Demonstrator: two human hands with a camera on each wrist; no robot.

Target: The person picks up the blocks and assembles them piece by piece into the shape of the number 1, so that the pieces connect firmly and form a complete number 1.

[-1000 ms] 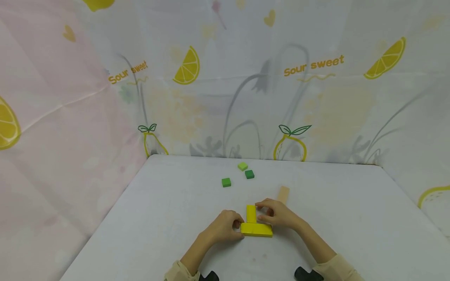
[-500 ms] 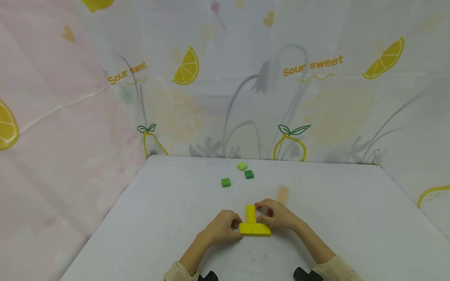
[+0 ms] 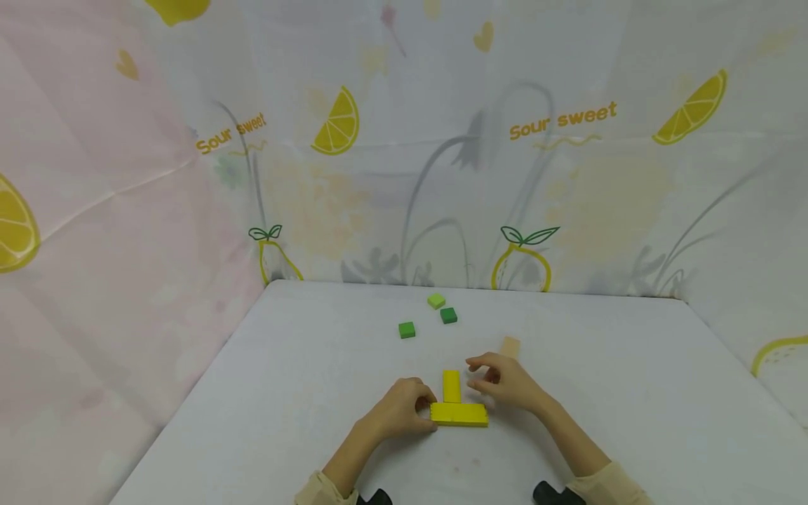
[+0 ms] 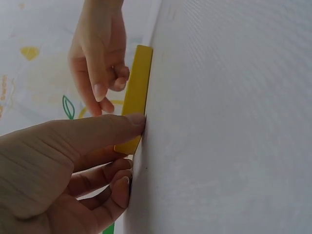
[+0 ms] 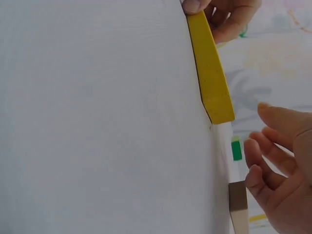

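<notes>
Pinching yellow block [image 3: 459, 415]; backdrop [image 3: 404, 154] reads "Sour sweet".

A curtained-off tabletop nook — lemon-printed cloth [image 3: 391, 196] behind and beside a white table [image 3: 618, 393].

Three green blocks [image 3: 407, 330], probably square, lie before a lemon-print backdrop [image 3: 391, 91].

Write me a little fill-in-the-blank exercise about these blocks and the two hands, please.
1. In the head view, the left hand pinches the crosswise yellow block at its ____ end.
2. With the lengthwise yellow block, it makes an upside-down letter ____.
3. The right hand is holding ____.
4. The number of green blocks on the white table is ____.

Missing words: left; T; nothing; three.
</notes>
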